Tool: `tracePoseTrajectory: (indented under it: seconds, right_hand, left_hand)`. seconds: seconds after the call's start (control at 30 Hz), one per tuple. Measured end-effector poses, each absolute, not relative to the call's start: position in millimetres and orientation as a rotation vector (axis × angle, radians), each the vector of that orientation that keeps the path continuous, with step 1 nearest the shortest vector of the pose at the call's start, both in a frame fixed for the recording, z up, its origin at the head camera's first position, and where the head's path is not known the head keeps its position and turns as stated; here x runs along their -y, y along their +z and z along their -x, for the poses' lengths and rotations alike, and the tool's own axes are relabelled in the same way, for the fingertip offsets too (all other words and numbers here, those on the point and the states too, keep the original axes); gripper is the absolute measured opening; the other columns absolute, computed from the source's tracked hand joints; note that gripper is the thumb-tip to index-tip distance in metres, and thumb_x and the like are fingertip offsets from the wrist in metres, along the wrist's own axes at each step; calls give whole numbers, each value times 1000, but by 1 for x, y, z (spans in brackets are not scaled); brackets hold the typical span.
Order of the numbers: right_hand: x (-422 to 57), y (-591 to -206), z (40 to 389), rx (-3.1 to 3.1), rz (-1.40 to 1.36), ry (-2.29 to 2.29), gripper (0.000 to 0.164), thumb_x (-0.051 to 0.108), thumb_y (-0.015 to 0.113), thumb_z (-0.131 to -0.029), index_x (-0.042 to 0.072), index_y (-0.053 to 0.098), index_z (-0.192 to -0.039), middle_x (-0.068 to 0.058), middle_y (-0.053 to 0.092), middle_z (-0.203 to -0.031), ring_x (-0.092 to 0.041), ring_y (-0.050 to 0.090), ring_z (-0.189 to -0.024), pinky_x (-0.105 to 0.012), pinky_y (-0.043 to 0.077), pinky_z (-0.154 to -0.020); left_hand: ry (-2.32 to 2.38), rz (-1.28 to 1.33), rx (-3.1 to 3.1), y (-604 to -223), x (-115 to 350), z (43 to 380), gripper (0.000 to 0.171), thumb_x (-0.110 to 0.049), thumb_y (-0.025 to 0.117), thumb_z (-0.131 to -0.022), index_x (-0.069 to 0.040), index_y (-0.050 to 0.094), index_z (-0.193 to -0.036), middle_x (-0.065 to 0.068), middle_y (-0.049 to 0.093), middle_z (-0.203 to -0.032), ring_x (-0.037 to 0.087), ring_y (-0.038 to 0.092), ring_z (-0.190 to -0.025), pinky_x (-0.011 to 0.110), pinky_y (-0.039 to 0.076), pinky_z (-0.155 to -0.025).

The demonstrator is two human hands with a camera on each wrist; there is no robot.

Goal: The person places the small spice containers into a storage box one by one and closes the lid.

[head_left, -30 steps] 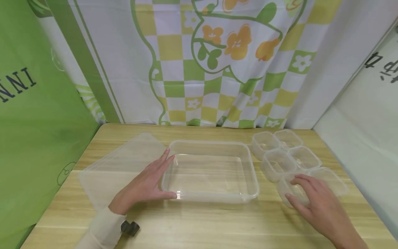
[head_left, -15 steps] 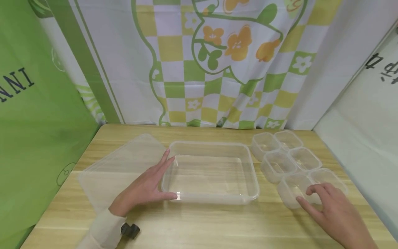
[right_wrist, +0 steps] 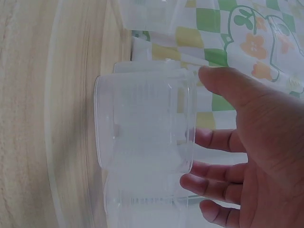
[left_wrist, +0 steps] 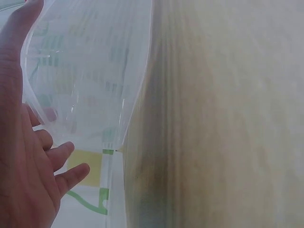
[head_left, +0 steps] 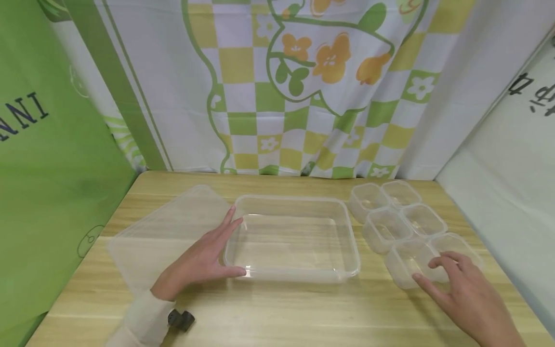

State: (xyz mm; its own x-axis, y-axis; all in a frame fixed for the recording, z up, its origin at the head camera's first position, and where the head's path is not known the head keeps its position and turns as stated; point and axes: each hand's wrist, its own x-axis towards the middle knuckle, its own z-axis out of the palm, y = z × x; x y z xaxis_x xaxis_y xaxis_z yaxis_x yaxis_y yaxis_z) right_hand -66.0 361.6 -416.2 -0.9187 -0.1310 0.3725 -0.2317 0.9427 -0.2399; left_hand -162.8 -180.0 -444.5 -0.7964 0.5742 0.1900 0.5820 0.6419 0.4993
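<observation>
Large container (head_left: 295,276): clear plastic, rectangular with rounded corners, open-topped, upright, its long sides running left to right; I have my left hand (head_left: 204,255) spread at its left end. Just right of it stand six small boxes (head_left: 409,229): clear, squarish, round-cornered, open-topped, upright, close together in two columns slanting toward near right. I hold my right hand (head_left: 470,294) at the near pair, thumb tip beside the near-left box's (head_left: 400,275) rim; contact unclear.

Left hand (head_left: 205,258) spread, right hand (head_left: 470,294) loosely curled
</observation>
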Motion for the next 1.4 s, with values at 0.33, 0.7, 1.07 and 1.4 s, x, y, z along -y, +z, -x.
tracePoseTrajectory:
  seconds: [0.33, 0.7, 1.07, 1.4]
  right_hand:
    - [-363, -421, 65, 2746, -271, 379, 39, 37, 84, -84, 7, 67, -101, -27, 57, -120, -51, 57, -100, -65, 45, -76]
    - [-359, -420, 60, 2775, -238, 450, 33, 32, 85, -84, 9, 62, -88, -35, 56, -120, -58, 53, -101, -68, 43, -76]
    - [-359, -424, 61, 2703, -284, 451, 36, 30, 89, -78, 11, 60, -85, -34, 59, -116, -57, 56, -99, -67, 45, -77]
    - [-357, -421, 62, 2721, -260, 435, 38, 34, 89, -78, 10, 60, -86, -34, 58, -118, -57, 58, -95, -66, 46, -74]
  left_hand:
    - [-855, 999, 2817, -449, 180, 162, 120, -61, 80, -81, -13, 12, -166, 9, -6, -172, 43, 34, -144, 58, 37, -110]
    - [-842, 975, 2830, -452, 180, 161, 129, -62, 80, -80, -14, -3, -166, 8, -4, -172, 39, 33, -146, 54, 34, -114]
    - [-853, 920, 2879, -450, 180, 157, 124, -72, 73, -81, -11, 5, -166, 6, -1, -172, 38, 50, -133, 52, 48, -102]
    - [-841, 916, 2892, -446, 180, 160, 124, -71, 73, -82, -11, 5, -166, 5, -1, -172, 39, 47, -136, 54, 45, -105]
